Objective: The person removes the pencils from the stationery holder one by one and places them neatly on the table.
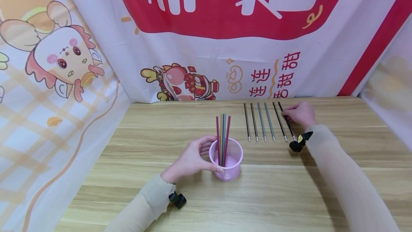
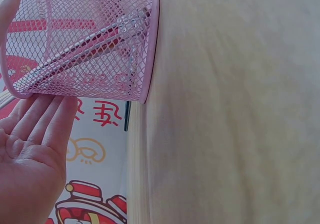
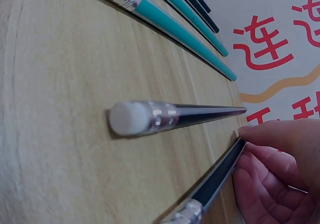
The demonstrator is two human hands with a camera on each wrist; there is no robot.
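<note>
My left hand (image 1: 192, 157) holds a pink mesh pencil cup (image 1: 229, 174), thumb on its near side and fingers round the far left. Several pencils (image 1: 227, 135) lean inside the cup, in red, yellowish and blue. At the right end of a row on the table, my right hand (image 1: 300, 114) pinches a black pencil (image 3: 220, 171) near its far end, between thumb and fingers. Its eraser end points toward me. Just left of it lies another black pencil (image 3: 200, 115), then two blue-green pencils (image 1: 269, 121) and two more black ones (image 1: 254, 121).
The wood-grain table (image 1: 148, 203) ends at a printed cloth backdrop (image 1: 199, 53) behind the pencils. Another printed cloth (image 1: 96, 131) runs along the left side, and a pale cloth (image 1: 389, 96) stands on the right.
</note>
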